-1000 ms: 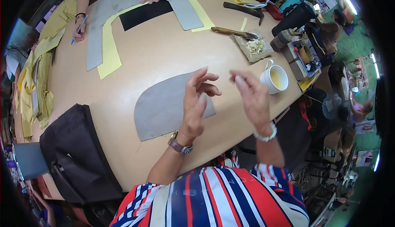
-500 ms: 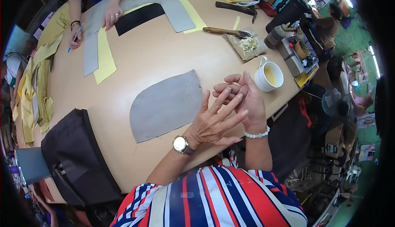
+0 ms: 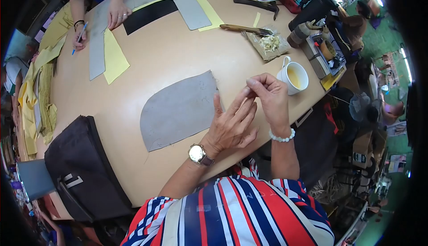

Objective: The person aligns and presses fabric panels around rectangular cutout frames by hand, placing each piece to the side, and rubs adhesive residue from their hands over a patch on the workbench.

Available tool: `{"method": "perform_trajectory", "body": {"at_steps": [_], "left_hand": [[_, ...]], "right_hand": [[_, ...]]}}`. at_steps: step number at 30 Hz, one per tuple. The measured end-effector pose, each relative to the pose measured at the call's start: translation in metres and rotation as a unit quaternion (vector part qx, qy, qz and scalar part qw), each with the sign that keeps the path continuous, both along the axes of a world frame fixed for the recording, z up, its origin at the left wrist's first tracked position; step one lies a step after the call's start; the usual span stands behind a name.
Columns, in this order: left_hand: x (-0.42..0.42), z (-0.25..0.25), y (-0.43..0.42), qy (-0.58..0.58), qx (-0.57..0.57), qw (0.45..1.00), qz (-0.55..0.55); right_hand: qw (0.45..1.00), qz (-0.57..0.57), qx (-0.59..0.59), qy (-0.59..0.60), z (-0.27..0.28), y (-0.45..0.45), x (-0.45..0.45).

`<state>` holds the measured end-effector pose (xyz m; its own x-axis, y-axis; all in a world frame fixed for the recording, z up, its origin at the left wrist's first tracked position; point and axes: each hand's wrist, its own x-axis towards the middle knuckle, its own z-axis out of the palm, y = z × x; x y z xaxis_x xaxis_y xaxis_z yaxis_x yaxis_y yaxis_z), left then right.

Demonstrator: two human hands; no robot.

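Note:
My left hand [image 3: 230,123], with a watch on its wrist, has its fingers apart and holds nothing. The tip of its index finger meets the fingertips of my right hand [image 3: 270,98], which are pinched together. Whatever may be between those fingertips is too small to make out. A grey curved piece [image 3: 178,112] lies flat on the table just left of my left hand. Beyond my right hand stands a white cup [image 3: 304,79] with yellowish liquid in it.
Across the table [image 3: 165,63], a co-worker's hands hold a pen [image 3: 80,37] and touch grey and yellow pieces [image 3: 117,61]. A hammer [image 3: 255,4], a brush [image 3: 243,28] and a tray of tools [image 3: 318,54] are at the right. A dark bag [image 3: 84,170] lies at the left.
My hands came together from apart, and my right fingers have since closed into a pinch at my left index fingertip. The co-worker's hand moved left from the black piece.

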<state>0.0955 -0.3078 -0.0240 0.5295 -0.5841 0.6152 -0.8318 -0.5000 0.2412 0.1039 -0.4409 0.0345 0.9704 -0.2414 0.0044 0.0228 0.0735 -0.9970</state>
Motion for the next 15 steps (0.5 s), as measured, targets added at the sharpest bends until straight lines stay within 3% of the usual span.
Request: {"method": "perform_trajectory", "body": {"at_steps": [10,13,15], "left_hand": [[0.006,-0.001,0.001,0.043,-0.008,0.999,-0.004],[0.006,0.003,0.002,0.055,-0.003,0.998,-0.001],[0.007,0.002,0.000,0.057,-0.011,0.998,-0.001]], "right_hand": [[0.968,-0.100,-0.224,-0.047,0.026,-0.096,0.064],[0.981,-0.088,-0.168,0.032,0.032,-0.124,0.087],[0.970,-0.090,-0.218,0.060,0.026,-0.144,0.106]]}}
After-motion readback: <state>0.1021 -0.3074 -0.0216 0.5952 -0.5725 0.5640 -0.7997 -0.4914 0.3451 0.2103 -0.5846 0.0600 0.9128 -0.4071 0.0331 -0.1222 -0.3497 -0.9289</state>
